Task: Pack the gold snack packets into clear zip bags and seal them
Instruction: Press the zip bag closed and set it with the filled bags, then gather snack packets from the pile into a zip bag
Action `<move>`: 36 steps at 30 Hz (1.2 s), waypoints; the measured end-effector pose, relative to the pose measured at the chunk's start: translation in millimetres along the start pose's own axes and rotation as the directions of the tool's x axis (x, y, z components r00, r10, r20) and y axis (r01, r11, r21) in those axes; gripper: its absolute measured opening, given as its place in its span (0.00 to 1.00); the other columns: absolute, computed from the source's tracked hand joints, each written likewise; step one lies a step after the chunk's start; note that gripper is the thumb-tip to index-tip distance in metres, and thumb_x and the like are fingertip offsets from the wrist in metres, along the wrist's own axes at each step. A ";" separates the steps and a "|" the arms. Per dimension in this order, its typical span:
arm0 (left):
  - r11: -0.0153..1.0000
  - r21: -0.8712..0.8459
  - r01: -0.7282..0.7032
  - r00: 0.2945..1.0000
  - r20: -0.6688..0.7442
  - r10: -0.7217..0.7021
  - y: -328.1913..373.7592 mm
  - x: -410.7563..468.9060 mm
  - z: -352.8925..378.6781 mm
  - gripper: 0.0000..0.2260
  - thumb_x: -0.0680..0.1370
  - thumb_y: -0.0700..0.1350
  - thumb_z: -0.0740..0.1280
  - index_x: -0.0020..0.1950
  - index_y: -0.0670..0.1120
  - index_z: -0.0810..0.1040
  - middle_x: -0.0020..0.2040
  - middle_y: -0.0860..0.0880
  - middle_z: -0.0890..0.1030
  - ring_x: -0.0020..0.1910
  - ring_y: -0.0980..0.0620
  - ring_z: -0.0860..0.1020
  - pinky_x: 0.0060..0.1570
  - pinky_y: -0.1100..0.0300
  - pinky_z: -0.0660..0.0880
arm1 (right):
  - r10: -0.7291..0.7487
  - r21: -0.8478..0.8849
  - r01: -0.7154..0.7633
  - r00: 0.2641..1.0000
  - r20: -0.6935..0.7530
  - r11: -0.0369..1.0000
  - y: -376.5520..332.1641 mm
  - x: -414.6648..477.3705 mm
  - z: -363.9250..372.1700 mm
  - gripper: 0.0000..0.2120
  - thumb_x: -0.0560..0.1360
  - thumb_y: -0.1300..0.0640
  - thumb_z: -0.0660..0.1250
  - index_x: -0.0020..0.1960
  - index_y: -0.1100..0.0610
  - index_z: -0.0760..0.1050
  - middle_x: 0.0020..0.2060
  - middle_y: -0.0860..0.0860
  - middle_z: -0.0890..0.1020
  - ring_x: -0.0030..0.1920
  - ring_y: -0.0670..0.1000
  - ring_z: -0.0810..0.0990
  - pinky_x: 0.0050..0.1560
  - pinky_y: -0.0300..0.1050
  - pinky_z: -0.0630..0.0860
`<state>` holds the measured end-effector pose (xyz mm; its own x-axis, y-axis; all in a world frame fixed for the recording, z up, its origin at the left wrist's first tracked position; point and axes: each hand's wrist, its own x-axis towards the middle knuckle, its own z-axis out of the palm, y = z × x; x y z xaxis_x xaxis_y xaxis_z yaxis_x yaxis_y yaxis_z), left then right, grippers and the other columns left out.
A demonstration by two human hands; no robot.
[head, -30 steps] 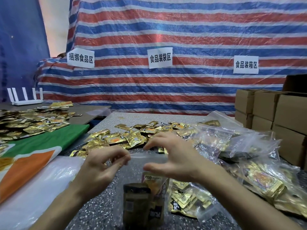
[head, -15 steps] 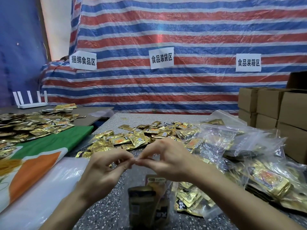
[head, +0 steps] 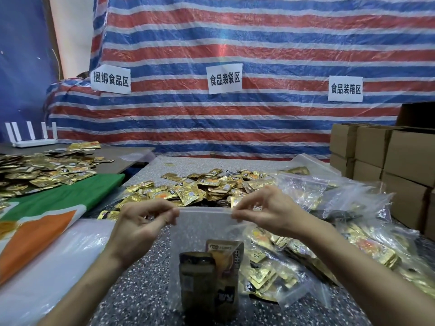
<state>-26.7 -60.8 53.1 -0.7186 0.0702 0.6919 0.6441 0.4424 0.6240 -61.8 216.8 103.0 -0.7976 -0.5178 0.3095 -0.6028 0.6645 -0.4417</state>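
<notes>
Our left grip (head: 143, 224) and right grip (head: 266, 210) pinch the top of a clear plastic zip bag (head: 202, 229) holding gold snack packets (head: 207, 278).

Soft, even indoor light casts faint shadows, a mild sheen lies on the striped tarp (head: 259, 45), and the wide-angle lens bends the edges.

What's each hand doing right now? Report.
Left hand: pinches the top left corner of the clear zip bag.
Right hand: pinches its top right corner.
</notes>
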 end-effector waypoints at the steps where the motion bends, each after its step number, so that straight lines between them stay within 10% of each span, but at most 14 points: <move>1: 1.000 -0.004 0.005 1.000 0.000 -0.005 -1.6 0.6 -0.3 0.09 0.75 0.33 0.71 0.40 0.45 0.85 0.36 0.50 0.84 0.37 0.52 0.82 0.38 0.62 0.78 | 0.018 0.008 -0.018 1.000 -0.004 1.000 6.5 -3.2 -1.5 0.05 0.76 0.48 0.71 0.45 0.46 0.85 0.40 0.42 0.86 0.46 0.47 0.82 0.54 0.58 0.79; 13: 0.998 -0.011 0.060 0.996 0.064 -0.059 -17.4 52.0 47.7 0.08 0.77 0.36 0.70 0.39 0.45 0.83 0.34 0.47 0.82 0.35 0.47 0.79 0.34 0.51 0.76 | 0.197 0.018 -0.196 0.967 -0.161 0.980 61.8 -36.6 -24.6 0.09 0.73 0.49 0.74 0.35 0.50 0.83 0.29 0.41 0.82 0.30 0.39 0.78 0.31 0.32 0.71; 16: 0.998 0.004 0.066 0.997 -0.041 -0.066 -15.6 80.2 80.5 0.08 0.78 0.38 0.70 0.41 0.47 0.84 0.32 0.53 0.81 0.31 0.60 0.78 0.29 0.67 0.72 | 0.239 -0.068 -0.269 0.929 -0.284 0.961 70.3 -35.0 -28.2 0.14 0.76 0.50 0.72 0.33 0.49 0.79 0.26 0.44 0.79 0.29 0.41 0.76 0.33 0.37 0.70; 20: 0.982 0.117 0.147 0.984 -0.118 -0.133 -19.1 107.9 134.2 0.07 0.80 0.42 0.68 0.52 0.43 0.85 0.42 0.49 0.84 0.37 0.51 0.80 0.39 0.57 0.78 | 0.322 -0.060 -0.388 0.832 -0.452 0.920 78.6 -32.0 -25.6 0.17 0.77 0.52 0.70 0.33 0.58 0.79 0.28 0.51 0.81 0.31 0.52 0.80 0.39 0.52 0.81; 25: 0.862 -0.079 0.501 0.824 0.350 -0.446 -21.5 92.3 173.3 0.20 0.84 0.46 0.60 0.77 0.47 0.64 0.56 0.47 0.80 0.48 0.48 0.82 0.46 0.54 0.82 | 0.507 0.128 -0.520 0.698 -0.506 0.844 91.0 -31.6 3.8 0.05 0.78 0.60 0.67 0.53 0.59 0.79 0.37 0.53 0.83 0.35 0.53 0.83 0.43 0.57 0.82; 28: 0.868 -0.052 0.494 0.745 0.540 -0.392 -35.4 58.1 158.2 0.35 0.82 0.50 0.63 0.81 0.59 0.44 0.71 0.51 0.70 0.66 0.50 0.75 0.60 0.59 0.75 | 0.443 0.083 -0.474 0.728 -0.524 0.877 85.5 -31.6 29.9 0.18 0.77 0.58 0.69 0.66 0.52 0.71 0.45 0.47 0.80 0.41 0.48 0.80 0.43 0.49 0.76; 33: 0.894 0.197 0.402 0.867 0.231 -0.441 -69.4 12.1 86.4 0.15 0.81 0.47 0.67 0.68 0.53 0.74 0.65 0.54 0.76 0.57 0.59 0.74 0.60 0.59 0.75 | 0.206 0.022 -0.213 0.903 -0.376 0.977 59.8 -20.0 81.4 0.12 0.77 0.55 0.70 0.60 0.48 0.74 0.46 0.41 0.77 0.43 0.41 0.78 0.44 0.45 0.80; 36: 0.722 0.506 0.471 0.866 -0.112 -0.487 -96.0 -9.2 14.3 0.08 0.80 0.47 0.68 0.58 0.51 0.81 0.58 0.51 0.82 0.48 0.56 0.76 0.40 0.65 0.71 | 0.134 -0.045 -0.146 0.970 -0.202 0.988 52.7 -14.2 109.0 0.09 0.78 0.50 0.69 0.57 0.45 0.76 0.49 0.40 0.77 0.49 0.40 0.76 0.54 0.45 0.78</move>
<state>-85.7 -91.2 -18.4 -0.9069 -0.2546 0.3357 -0.0065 0.8052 0.5929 -79.8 200.4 -16.5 -0.8592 -0.3043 0.4114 -0.4805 0.7562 -0.4442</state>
